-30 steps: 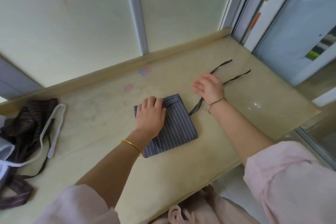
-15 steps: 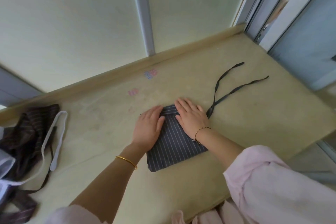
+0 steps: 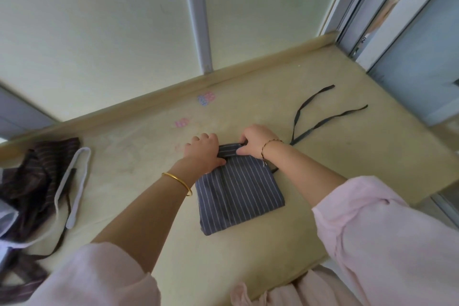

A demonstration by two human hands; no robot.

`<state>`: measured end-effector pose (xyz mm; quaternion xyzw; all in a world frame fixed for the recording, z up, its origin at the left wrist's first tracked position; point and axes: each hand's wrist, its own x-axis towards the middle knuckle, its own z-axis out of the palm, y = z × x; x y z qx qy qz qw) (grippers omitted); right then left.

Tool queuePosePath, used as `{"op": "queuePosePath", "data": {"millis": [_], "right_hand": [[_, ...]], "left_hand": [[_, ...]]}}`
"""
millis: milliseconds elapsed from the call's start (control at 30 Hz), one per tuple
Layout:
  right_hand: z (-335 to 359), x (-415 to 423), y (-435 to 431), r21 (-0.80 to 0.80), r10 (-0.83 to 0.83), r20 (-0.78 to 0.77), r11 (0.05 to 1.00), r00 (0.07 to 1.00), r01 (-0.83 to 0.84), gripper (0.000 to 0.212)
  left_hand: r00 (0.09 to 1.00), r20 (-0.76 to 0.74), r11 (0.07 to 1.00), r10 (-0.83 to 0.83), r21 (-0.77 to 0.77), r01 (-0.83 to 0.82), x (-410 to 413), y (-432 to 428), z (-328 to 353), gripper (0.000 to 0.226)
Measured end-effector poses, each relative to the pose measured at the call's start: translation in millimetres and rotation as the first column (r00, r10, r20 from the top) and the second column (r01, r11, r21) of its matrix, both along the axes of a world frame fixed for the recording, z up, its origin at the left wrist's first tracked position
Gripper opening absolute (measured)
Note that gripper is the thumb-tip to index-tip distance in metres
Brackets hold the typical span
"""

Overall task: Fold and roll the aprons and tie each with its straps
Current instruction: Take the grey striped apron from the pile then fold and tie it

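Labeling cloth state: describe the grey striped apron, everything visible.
The grey striped apron is woven-looking cloth, dark grey with fine white stripes, folded into a flat rectangle on the beige counter. Its far edge is turned over into a small roll, gripped by the left hand and right hand. Two dark straps trail loose from its far right corner across the counter.

Grey apron [image 3: 238, 189], white pinstripes: folded to a flat rectangle on the table [image 3: 248, 251] at frame centre, slightly skewed. Its far edge is turned over into a small first roll, gripped by the left hand [image 3: 203, 151] and right hand [image 3: 258, 143]. Two dark straps [image 3: 295, 126] run loose from its upper right corner toward the upper right. Brown striped apron [image 3: 32, 176]: crumpled heap at the left edge, with a white strap [image 3: 77, 202], possibly from another piece.
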<state>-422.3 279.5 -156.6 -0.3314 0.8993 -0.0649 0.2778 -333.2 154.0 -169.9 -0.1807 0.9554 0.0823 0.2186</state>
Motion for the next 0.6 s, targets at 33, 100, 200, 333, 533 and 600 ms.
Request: {"op": "queuePosePath", "data": {"millis": [33,100,200,333,533,600], "right_hand": [[1.6,-2.2,-1.8,0.005,-0.003,0.041,1.0,0.999,0.003,0.042],[4.9,-5.9,-3.6,0.005,-0.046,0.091,0.999,0.995,0.046,0.047],[5.0,-8.0,-3.6,0.017,-0.017,0.054,1.0,0.998,0.016,0.021],[-4.9,-2.8,-6.2,0.062,0.017,-0.045,0.998,0.999,-0.015,0.035],[-15.6,-4.9,-11.6,0.146,0.034,-0.082,0.989,0.996,-0.022,0.029],[-16.5,-4.5,-10.5,0.15,0.039,-0.089,0.988,0.995,-0.026,0.032]], "left_hand": [[1.0,0.013,1.0,0.0,-0.007,0.0,-1.2,-0.2,-0.4,0.054],[1.0,0.03,1.0,0.005,0.002,-0.005,-2.9,-1.3,-1.7,0.055],[0.999,0.03,1.0,0.018,0.019,-0.018,-2.6,-2.8,-2.3,0.053],[0.999,0.011,0.994,0.053,0.093,-0.054,-1.1,-0.6,-2.9,0.05],[0.987,-0.101,0.965,0.122,0.243,-0.094,12.5,-4.1,-9.9,0.046],[0.987,-0.118,0.966,0.107,0.247,-0.075,15.3,-4.7,-11.7,0.045]]}}
